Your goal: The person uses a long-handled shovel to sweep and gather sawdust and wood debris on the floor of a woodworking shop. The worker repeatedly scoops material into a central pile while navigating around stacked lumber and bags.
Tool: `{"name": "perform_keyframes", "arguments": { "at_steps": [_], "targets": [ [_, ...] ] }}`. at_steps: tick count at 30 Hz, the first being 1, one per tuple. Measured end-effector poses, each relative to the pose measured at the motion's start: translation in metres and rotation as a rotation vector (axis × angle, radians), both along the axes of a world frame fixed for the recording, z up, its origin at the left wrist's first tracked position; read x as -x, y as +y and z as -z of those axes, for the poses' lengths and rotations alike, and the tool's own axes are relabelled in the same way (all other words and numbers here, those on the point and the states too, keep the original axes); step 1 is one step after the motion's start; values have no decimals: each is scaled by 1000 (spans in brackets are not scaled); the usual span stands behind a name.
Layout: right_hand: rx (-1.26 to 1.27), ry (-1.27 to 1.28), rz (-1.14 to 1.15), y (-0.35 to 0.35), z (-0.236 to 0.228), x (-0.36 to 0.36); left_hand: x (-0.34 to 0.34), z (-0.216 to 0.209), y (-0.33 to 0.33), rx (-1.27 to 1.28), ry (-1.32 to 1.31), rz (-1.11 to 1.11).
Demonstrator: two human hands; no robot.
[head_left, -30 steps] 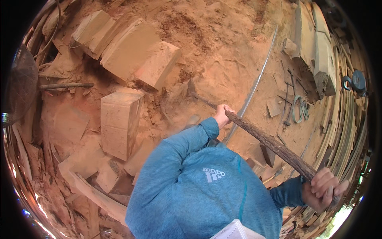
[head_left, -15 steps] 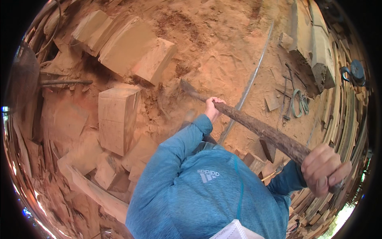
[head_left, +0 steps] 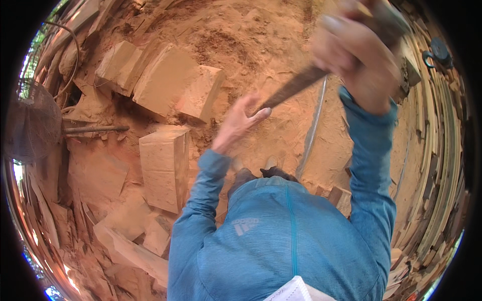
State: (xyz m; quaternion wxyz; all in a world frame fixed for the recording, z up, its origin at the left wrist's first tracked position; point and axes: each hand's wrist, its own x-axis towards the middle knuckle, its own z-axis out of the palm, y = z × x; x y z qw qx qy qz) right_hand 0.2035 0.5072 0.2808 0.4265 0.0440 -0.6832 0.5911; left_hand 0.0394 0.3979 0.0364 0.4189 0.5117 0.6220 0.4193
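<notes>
My right hand [head_left: 354, 57] is raised close to the camera, shut on the upper part of a long dark wooden tool handle [head_left: 293, 88]. The handle slants down and left toward my left hand [head_left: 238, 125]. That hand is stretched out with its fingers apart, the fingertips touching the handle's lower end; the tool's head is hidden. Both arms wear blue sleeves. Below the left hand stands an upright pale wooden block [head_left: 163, 168] on reddish sawdust ground [head_left: 261, 45].
Large cut wooden slabs [head_left: 165, 80] lie at the upper left, offcuts [head_left: 135, 246] at the lower left. A fan [head_left: 30, 123] and a metal rod [head_left: 95, 129] are at the left. A thin pale strip [head_left: 314, 130] crosses the ground. Stacked planks [head_left: 432, 150] line the right.
The right hand swung the handle up from the lower right to near the camera. The left hand, earlier closed around the shaft, has opened and now only touches its lower end.
</notes>
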Motion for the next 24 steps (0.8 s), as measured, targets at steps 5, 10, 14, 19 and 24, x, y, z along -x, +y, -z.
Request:
{"name": "perform_keyframes", "arguments": {
  "at_steps": [5,10,14,19,24],
  "targets": [
    [-417,26,41,-45,13,120,37,-100,-43,-620,-214,-131],
    [-24,-194,-324,-51,112,149,86,-121,-97,-867,-188,-491],
    [535,-884,90,-54,296,143,127,-140,-158,-989,-331,-246],
    [2135,-882,-196,-122,493,143,95,-158,-184,-1016,-373,-215],
    [2295,-593,12,-161,559,200,103,-176,-195,-1073,-354,83]
  ]
}}
